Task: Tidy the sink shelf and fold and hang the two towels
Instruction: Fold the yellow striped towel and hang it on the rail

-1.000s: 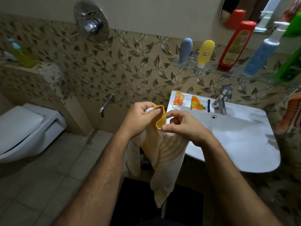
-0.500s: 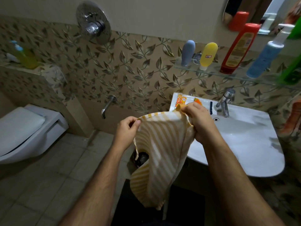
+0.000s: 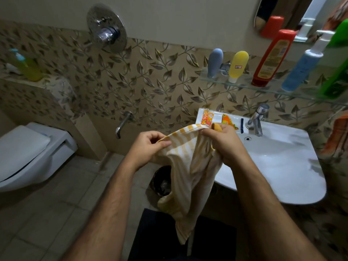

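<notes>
A yellow-and-white striped towel [image 3: 188, 178] hangs in front of me, left of the white sink [image 3: 282, 166]. My left hand [image 3: 146, 147] pinches its top edge at the left. My right hand [image 3: 224, 144] grips the top edge at the right, with cloth bunched in the fist. The rest of the towel droops toward the floor. An orange patterned towel [image 3: 337, 136] hangs at the right frame edge. The glass shelf [image 3: 244, 84] above the sink carries a grey-blue tube [image 3: 214, 62], a yellow tube [image 3: 238, 65], a red bottle [image 3: 271, 57], a blue pump bottle [image 3: 303, 66] and a green bottle [image 3: 337, 63].
Orange sachets [image 3: 207, 117] and a small dark blue item [image 3: 242, 125] lie on the sink's back ledge beside the tap [image 3: 257, 121]. A white toilet [image 3: 28, 153] stands at left, a wall spout [image 3: 122, 125] between. A dark bin [image 3: 162, 181] sits under the sink, a dark mat [image 3: 160, 238] below.
A second ago the towel hung bunched between my hands held close together. I spread its top edge out, and now my hands have drawn closer again with the towel sagging in folds.
</notes>
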`<state>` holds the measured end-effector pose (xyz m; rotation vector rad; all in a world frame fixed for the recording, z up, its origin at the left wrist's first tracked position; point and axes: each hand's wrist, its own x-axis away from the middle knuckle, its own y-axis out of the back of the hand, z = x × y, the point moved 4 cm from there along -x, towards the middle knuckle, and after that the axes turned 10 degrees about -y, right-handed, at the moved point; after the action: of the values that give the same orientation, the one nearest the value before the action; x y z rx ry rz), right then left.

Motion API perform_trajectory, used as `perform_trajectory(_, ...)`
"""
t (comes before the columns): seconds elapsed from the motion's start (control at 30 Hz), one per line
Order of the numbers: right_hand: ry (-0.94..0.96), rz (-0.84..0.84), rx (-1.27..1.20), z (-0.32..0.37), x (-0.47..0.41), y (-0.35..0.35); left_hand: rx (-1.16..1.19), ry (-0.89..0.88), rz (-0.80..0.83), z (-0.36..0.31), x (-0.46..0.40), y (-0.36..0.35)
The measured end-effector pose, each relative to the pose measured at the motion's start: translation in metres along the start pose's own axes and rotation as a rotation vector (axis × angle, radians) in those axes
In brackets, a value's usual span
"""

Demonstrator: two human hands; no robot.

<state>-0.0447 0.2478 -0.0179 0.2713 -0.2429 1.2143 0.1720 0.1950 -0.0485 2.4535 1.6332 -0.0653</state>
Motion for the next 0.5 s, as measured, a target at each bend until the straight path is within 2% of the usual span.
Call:
perform_trajectory(0.13,-0.026,-0.018,-0.019,0.000,0.000,0.007,0.134,0.049,-0.157,0.014,0.006,0.012)
perform_trajectory(0.23,-0.068,-0.016,-0.050,-0.005,-0.002,0.009,0.462,0.089,-0.279,0.019,0.008,0.009)
perform_trajectory(0.37,-0.077,-0.080,-0.029,-0.004,0.000,0.013,0.810,0.185,-0.266,0.025,0.008,0.004)
perform_trajectory(0.43,-0.052,-0.121,0.018,-0.001,0.003,0.015,0.749,0.226,-0.312,0.023,0.011,0.002)
perform_trajectory(0.5,-0.016,-0.120,0.086,0.001,0.004,0.014,0.497,0.195,-0.476,0.018,0.012,0.006)
